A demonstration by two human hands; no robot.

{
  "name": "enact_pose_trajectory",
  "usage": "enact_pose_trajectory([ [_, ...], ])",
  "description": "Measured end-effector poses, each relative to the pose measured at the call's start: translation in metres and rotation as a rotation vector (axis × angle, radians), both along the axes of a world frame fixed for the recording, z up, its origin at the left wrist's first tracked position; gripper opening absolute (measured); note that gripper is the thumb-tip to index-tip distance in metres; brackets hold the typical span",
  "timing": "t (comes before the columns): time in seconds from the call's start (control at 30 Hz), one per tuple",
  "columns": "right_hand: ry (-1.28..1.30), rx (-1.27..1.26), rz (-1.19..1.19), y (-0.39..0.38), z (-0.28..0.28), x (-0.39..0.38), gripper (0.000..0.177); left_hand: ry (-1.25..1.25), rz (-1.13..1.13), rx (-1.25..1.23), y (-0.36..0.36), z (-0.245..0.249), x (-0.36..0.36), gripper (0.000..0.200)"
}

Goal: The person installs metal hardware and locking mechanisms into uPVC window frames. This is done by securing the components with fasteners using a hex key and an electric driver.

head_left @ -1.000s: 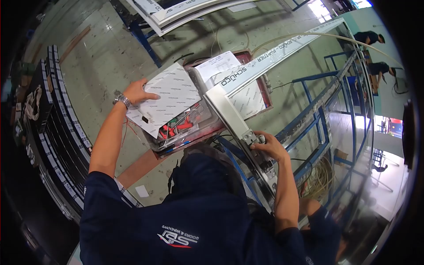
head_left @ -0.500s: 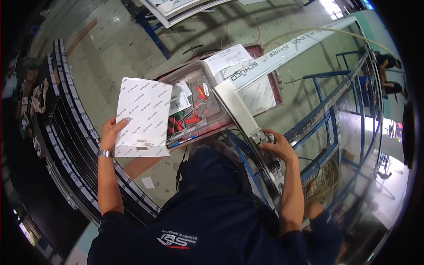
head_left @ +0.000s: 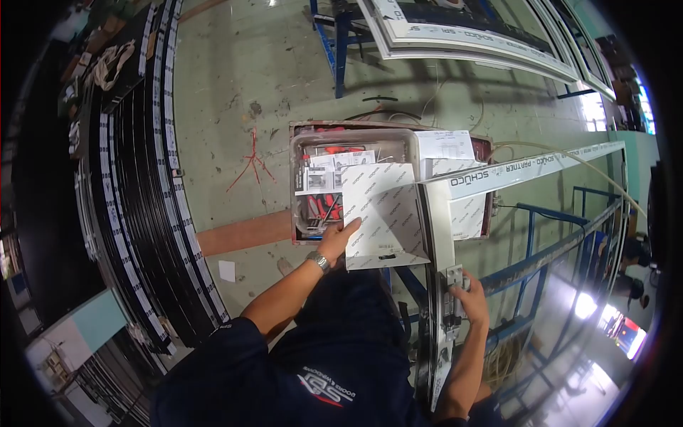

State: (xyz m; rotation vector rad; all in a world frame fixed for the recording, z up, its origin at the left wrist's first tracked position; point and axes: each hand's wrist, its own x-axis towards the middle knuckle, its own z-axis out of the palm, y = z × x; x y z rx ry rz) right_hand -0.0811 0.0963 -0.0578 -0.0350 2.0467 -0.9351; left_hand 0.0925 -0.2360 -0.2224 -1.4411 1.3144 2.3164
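A white printed box or folded sheet [head_left: 384,213] is in my left hand [head_left: 340,240], whose fingers close on its lower left edge. Its right side is close beside the white frame [head_left: 440,220]; whether they touch is unclear. My right hand [head_left: 471,299] has its fingers curled around a metal hardware piece [head_left: 454,279] on the frame's near profile. Behind the printed box stands a clear plastic bin [head_left: 405,139] with red-handled tools [head_left: 324,208] and printed leaflets [head_left: 318,179].
White papers [head_left: 445,145] lie right of the bin. Long dark profiles [head_left: 135,206] are stacked at the left. Blue metal stands [head_left: 526,263] are at the right, and another white frame [head_left: 469,37] rests on a blue stand [head_left: 343,53] at the top.
My left hand has carried the printed box rightward to the frame, uncovering the bin's left part. The view has turned and shifted. My right hand remains at the hardware.
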Motion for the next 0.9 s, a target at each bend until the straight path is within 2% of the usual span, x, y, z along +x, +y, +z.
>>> enact_pose_trajectory([
  [0.03,-0.008,-0.008,-0.020,0.001,-0.001,-0.001,0.066,-0.036,-0.113,-0.167,-0.004,-0.001,-0.005,0.061],
  [0.13,-0.019,-0.021,-0.054,0.000,0.002,0.002,0.066,-0.267,-0.805,-0.766,-0.048,0.028,-0.013,0.066],
  [0.17,-0.011,-0.021,-0.056,-0.001,0.002,0.000,0.066,-0.141,-0.628,-0.985,-0.060,0.024,-0.013,0.063],
  [0.2,-0.032,-0.054,-0.079,0.003,-0.003,0.000,0.067,-0.147,-0.598,-0.998,-0.084,0.041,-0.026,0.055],
  [0.23,-0.027,-0.052,-0.076,0.005,-0.004,0.001,0.067,-0.126,-0.515,-1.166,-0.103,0.020,-0.032,0.045],
  [0.3,-0.024,-0.048,-0.062,0.008,-0.007,0.000,0.066,-0.102,-0.611,-1.522,-0.143,-0.010,-0.050,0.060],
  [0.33,-0.016,-0.054,-0.067,0.010,-0.009,0.002,0.066,-0.089,-0.580,-1.700,-0.155,-0.017,-0.058,0.048],
  [0.43,0.005,-0.059,-0.061,0.006,-0.008,-0.002,0.065,-0.292,-1.088,-1.329,-0.148,-0.014,-0.069,0.033],
  [0.47,0.001,-0.047,-0.056,0.003,-0.004,-0.001,0.066,-0.176,-0.987,-1.497,-0.130,-0.027,-0.058,0.023],
  [0.5,-0.005,-0.036,-0.053,0.000,0.000,0.001,0.066,-0.173,-0.959,-1.369,-0.111,-0.037,-0.051,0.022],
  [0.53,-0.023,-0.023,-0.074,-0.003,0.003,0.001,0.068,-0.215,-0.864,-1.280,-0.092,-0.020,-0.045,0.021],
  [0.63,-0.005,-0.034,-0.072,0.007,-0.009,0.000,0.071,-0.183,-0.708,-1.175,-0.074,-0.015,-0.033,0.017],
  [0.83,-0.021,-0.049,-0.077,0.020,-0.023,-0.003,0.072,-0.135,-0.683,-1.089,-0.063,0.009,-0.022,0.014],
  [0.9,-0.020,-0.020,-0.079,0.017,-0.014,-0.002,0.073,-0.223,-0.567,-0.988,-0.069,0.013,-0.012,0.017],
])
